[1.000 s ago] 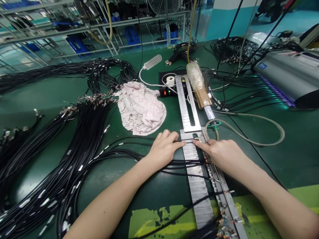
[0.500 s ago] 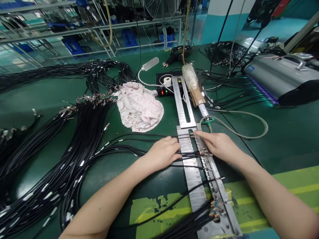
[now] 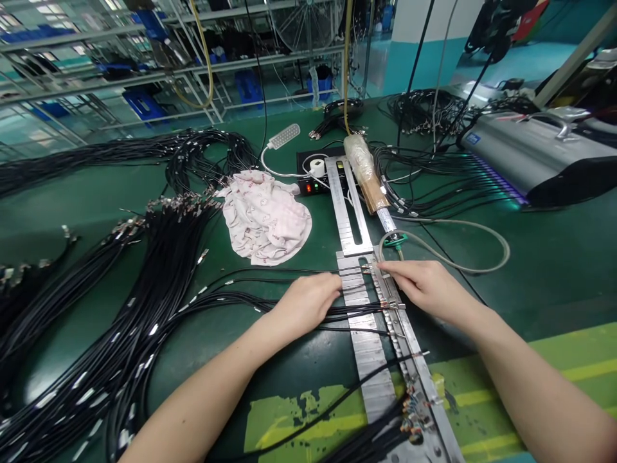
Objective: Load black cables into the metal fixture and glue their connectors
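My left hand is closed at the left edge of a slotted metal plate, its fingers pinched on a thin black cable. The cable's far end reaches toward the strip of small metal slots. My right hand has its index finger and thumb together at the top of that strip, beside the cable ends with bare metal tips. What those fingertips grip, if anything, is too small to make out. Several black cables lie side by side across the plate below my left hand.
Bundles of black cables cover the left of the green table. A crumpled pale cloth lies behind my left hand. Beyond the plate are a slotted metal frame and a wrapped hand tool. A grey machine with purple light stands right.
My left hand has drawn slightly left, and its fingers have come closer together. My right hand stays at the top of the strip. The camera has tilted up a little.
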A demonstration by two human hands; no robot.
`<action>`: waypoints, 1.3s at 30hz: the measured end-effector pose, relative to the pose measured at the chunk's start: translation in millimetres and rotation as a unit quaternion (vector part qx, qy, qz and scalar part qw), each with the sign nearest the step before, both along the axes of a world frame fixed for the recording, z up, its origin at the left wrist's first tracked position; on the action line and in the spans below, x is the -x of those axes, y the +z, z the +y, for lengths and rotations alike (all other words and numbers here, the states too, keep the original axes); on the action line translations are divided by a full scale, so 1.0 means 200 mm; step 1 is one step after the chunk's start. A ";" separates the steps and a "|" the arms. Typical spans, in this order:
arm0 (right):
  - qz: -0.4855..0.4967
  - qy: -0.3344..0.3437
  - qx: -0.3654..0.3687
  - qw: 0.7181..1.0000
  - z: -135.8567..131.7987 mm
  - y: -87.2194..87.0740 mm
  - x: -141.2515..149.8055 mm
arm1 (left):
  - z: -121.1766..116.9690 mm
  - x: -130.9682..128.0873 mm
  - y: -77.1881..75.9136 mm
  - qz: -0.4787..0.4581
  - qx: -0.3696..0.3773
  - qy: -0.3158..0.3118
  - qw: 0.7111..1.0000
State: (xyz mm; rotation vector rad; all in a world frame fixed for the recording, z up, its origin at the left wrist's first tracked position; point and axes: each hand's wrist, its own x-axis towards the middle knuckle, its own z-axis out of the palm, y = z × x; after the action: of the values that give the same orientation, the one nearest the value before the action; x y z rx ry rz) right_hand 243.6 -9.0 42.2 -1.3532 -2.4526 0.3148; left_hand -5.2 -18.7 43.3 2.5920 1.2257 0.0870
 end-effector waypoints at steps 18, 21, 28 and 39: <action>-0.080 -0.013 0.009 0.997 0.00 -0.02 0.02 | 0.02 -0.04 -0.07 0.118 -0.167 0.000 0.979; -0.147 -0.002 0.019 0.989 0.00 -0.02 0.06 | 0.02 -0.04 -0.09 0.104 -0.155 0.001 0.982; -0.247 0.056 0.015 0.967 0.01 0.01 0.14 | 0.03 -0.03 -0.11 0.085 -0.169 -0.013 0.982; -0.274 0.062 -0.006 0.960 -0.03 0.03 0.18 | 0.00 -0.01 -0.03 0.132 -0.129 -0.041 0.982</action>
State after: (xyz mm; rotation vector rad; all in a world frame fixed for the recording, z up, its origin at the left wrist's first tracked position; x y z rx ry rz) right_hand 207.5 -14.8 47.9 -1.4329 -2.9852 -0.0652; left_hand -4.1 -19.4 37.5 2.9531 1.2657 -0.1267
